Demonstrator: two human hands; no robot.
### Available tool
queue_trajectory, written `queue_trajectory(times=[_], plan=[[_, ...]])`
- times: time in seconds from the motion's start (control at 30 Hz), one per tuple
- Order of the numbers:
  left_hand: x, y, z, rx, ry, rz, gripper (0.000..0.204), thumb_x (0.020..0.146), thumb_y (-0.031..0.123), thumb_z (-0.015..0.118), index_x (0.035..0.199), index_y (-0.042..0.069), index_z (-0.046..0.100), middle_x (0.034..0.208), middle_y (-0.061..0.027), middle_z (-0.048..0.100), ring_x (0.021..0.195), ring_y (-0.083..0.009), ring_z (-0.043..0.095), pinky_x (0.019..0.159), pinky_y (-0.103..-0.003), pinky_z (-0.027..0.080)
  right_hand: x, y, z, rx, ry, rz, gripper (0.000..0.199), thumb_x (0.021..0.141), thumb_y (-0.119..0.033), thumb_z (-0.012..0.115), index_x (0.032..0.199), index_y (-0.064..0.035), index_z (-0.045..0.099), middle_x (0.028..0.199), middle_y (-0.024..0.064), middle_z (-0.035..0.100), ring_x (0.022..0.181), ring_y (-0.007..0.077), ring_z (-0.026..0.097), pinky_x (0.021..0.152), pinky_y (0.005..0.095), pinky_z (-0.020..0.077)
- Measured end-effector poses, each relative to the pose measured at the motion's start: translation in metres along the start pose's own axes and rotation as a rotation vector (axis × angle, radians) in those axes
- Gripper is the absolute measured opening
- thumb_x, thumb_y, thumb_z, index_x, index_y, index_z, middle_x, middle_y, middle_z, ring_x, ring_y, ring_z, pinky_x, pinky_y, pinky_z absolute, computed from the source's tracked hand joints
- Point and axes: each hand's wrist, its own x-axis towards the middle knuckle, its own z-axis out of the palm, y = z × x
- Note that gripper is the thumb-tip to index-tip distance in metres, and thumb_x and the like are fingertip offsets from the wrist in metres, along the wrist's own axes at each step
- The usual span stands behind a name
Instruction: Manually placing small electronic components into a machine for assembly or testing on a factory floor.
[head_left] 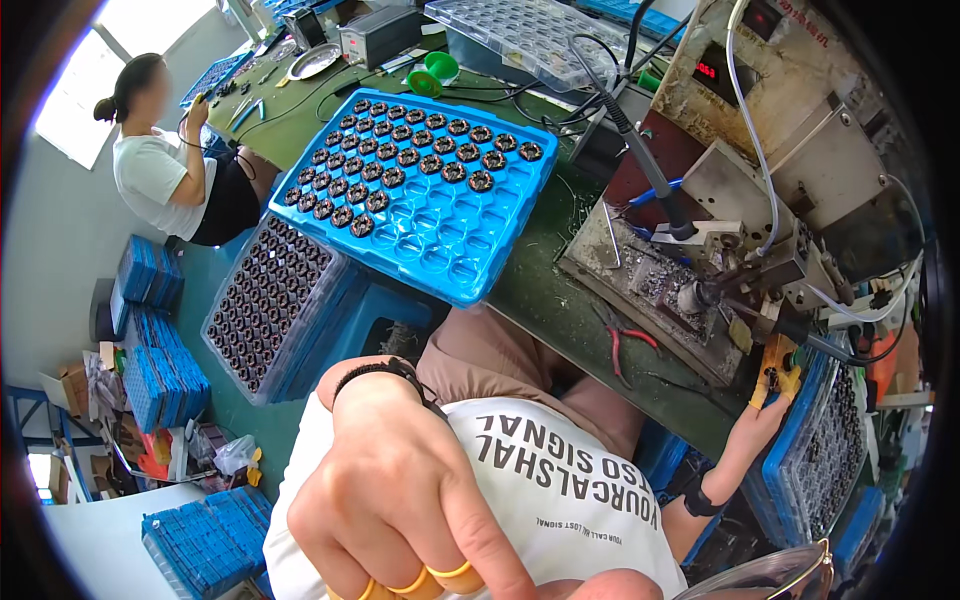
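My left hand is raised close to the camera at the bottom, its fingers curled and wearing yellow finger cots. Its fingertips are hidden, so anything in them cannot be seen. A dark braided band circles that wrist. At the right, beside the bench machine, my right hand pinches a small dark coil between fingers in yellow cots. A blue tray lies on the bench in front of me, overhanging its edge. Several dark ring-shaped coils sit in its pockets; those toward the near right are bare.
Red-handled pliers lie on the green bench near the metal base. A stack of coil trays stands left of my knees, another tray stack at the right. Farther left, a person sits at the bench. Cables cross the back.
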Motion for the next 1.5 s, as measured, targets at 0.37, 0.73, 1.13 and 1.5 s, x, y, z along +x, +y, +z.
queue_trajectory(times=[0.37,0.73,1.13,1.5], plan=[[0.002,-0.003,0.009,0.033,0.131,0.009,0.04,0.093,-0.006,0.044,0.056,0.008,0.054,0.06,-0.0052,0.054,0.067,-0.0201,0.068,0.093,-0.043,0.058,-0.009,-0.018,-0.015,0.04,0.015,0.018,0.042,0.102,-0.027,0.058,0.128,0.0052,0.049,0.134,0.0231,0.055,0.123,0.0377,0.052,0.107,0.0408,0.036],[-0.08,-0.033,-0.125,1.654,-0.07,-1.042,0.023,0.073,0.01,0.077,0.096,0.007,0.073,0.096,-0.0141,0.071,0.094,-0.034,0.064,0.086,-0.044,0.048,-0.017,-0.023,-0.052,0.338,-0.064,-0.022,0.041,0.093,-0.019,0.071,0.124,0.0034,0.057,0.118,0.0103,0.059,0.108,0.0215,0.057,0.098,0.0325,0.0429],[-0.216,0.072,-0.216,1.995,-0.182,-1.403,0.033,0.073,0.015,0.076,0.102,0.003,0.066,0.109,-0.0168,0.065,0.107,-0.0383,0.057,0.096,-0.045,0.044,0.077,0.049,-0.22,0.208,-0.216,0.259,0.036,0.089,-0.006,0.067,0.124,-0.0036,0.06,0.109,0.0045,0.066,0.1,0.0146,0.062,0.089,0.0285,0.049],[-0.173,-0.034,-0.107,1.054,0.601,-1.261,0.05,0.086,-0.009,0.063,0.134,0.001,0.057,0.115,-0.0024,0.06,0.079,-0.0054,0.052,0.068,-0.019,0.046,0.146,0.213,-0.209,-0.824,-0.372,0.371,0.037,0.074,-0.019,0.08,0.108,-0.006,0.073,0.1,0.02,0.072,0.096,0.0345,0.07,0.084,0.0408,0.0541]])
